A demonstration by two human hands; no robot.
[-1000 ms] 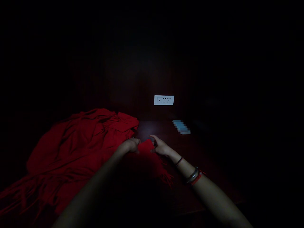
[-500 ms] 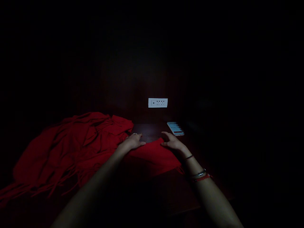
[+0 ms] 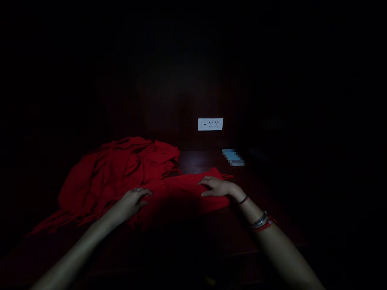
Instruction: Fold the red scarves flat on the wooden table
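Observation:
A red fringed scarf [image 3: 178, 191] lies spread in a flat strip on a dark table. My right hand [image 3: 216, 187] rests on the right part of this strip, its fingers stretched and apart. Over the strip's left part is my left hand [image 3: 133, 201], wearing a ring, with thumb and fingers apart and slightly bent. Beside it, to the left, a crumpled heap of red fringed fabric [image 3: 111, 173] is piled up. Whether heap and strip are one piece, I cannot tell. The near edge of the strip fades into shadow.
A phone [image 3: 232, 157] lies on the dark wooden table [image 3: 196, 161] beyond my right hand. Behind, a white socket panel [image 3: 210, 124] is fixed to the wall. The table's front edge shows faintly at lower right; the surroundings are very dark.
My left hand has moved left and nearer to me across the scarf. My right hand is now flatter on the cloth, whose strip looks wider. The view has shifted slightly.

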